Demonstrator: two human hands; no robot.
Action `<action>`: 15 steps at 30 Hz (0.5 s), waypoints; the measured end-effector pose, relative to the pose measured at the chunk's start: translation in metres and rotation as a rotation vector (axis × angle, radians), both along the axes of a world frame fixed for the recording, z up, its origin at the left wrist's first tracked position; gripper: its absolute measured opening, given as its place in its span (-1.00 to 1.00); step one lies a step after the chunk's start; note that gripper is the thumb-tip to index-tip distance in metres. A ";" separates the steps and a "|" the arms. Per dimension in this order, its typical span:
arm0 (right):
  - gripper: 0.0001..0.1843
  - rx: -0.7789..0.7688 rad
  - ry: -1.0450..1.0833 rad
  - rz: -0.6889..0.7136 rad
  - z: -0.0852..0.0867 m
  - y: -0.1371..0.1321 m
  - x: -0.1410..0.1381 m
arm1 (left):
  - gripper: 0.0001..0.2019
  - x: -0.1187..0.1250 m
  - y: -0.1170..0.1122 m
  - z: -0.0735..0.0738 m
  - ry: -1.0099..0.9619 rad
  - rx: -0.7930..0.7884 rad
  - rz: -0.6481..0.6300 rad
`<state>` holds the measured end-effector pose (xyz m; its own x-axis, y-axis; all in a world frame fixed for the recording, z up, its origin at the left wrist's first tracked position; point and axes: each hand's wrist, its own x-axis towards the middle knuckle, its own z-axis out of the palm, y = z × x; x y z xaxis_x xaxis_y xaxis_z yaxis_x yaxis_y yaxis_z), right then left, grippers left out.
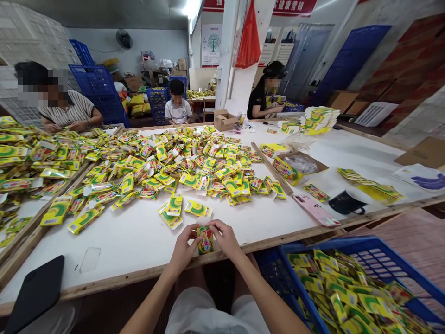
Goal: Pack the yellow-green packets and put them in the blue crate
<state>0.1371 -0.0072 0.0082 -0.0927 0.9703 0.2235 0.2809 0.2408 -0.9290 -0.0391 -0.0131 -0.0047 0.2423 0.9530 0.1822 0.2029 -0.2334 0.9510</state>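
Observation:
A small yellow and green packet (206, 240) with a colourful print is held between both my hands at the near edge of the white table (139, 236). My left hand (183, 249) pinches its left side, fingers closed on it. My right hand (225, 237) pinches its top right corner. Just beyond lie a few loose packets (175, 207), and behind them a wide heap of the same packets (174, 164) covers the middle of the table.
A blue crate (375, 260) with several finished packets stands at my lower right. A pink phone (315, 209) and a black pouch (346, 203) lie to the right, a dark tablet (34, 292) at the lower left. Three other people sit along the far side.

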 end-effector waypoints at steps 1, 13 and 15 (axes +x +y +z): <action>-0.80 0.017 0.004 -0.002 0.000 0.002 -0.002 | -0.75 0.000 0.001 0.001 0.011 0.025 0.000; -0.83 0.097 0.067 0.046 0.002 -0.006 -0.004 | -0.87 0.013 -0.005 0.008 -0.047 0.104 0.154; -0.83 0.099 0.045 0.011 0.004 -0.006 -0.006 | -0.86 0.014 -0.004 0.011 -0.057 0.084 0.174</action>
